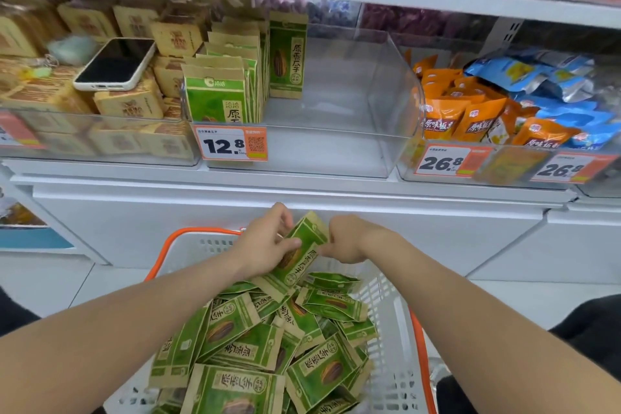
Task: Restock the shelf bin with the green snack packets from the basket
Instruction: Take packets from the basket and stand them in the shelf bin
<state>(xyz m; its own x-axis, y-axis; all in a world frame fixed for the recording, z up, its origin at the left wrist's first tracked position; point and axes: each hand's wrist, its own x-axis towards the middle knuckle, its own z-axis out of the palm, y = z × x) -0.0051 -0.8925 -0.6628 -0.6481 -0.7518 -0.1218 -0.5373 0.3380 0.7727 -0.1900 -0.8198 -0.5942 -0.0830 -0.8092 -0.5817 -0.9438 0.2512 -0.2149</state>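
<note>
Both forearms bare, stretched forward and converging below the shelf bin (pixel 336 94). Left hand (pixel 265 242) is curled, thumb across the printed face of the held green packet (pixel 304 254), fingers behind it: a pinch grip. Right hand (pixel 346 239) is seen from the back, wrist bent inward, fingers curled onto the same packet's right edge, so 2 hands on 1 visible packet; can't tell if more are stacked behind it. The packet is tilted, top corner pointing up toward the bin and lower end touching the heap of green packets (pixel 262 346) in the basket (pixel 396 329), which sits directly below the bin. The heap is loose and overlapping, well over 10 packets; exact count not readable. Basket is white mesh with 1 orange handle. Inside the bin: 1 front-to-back row of upright green packets (pixel 218 94) against its left wall, plus 1 lone packet (pixel 287 54) upright at the back just right of that row; rest of the bin floor is bare. 1 price tag (pixel 232 144) reading 12.8 on the bin's front left. Left of the bin: brown packets with 1 phone (pixel 116 64) lying face up on them. Right of the bin: orange packets (pixel 463 111), then blue packets (pixel 554 84), with 2 tags reading 26.8.
</note>
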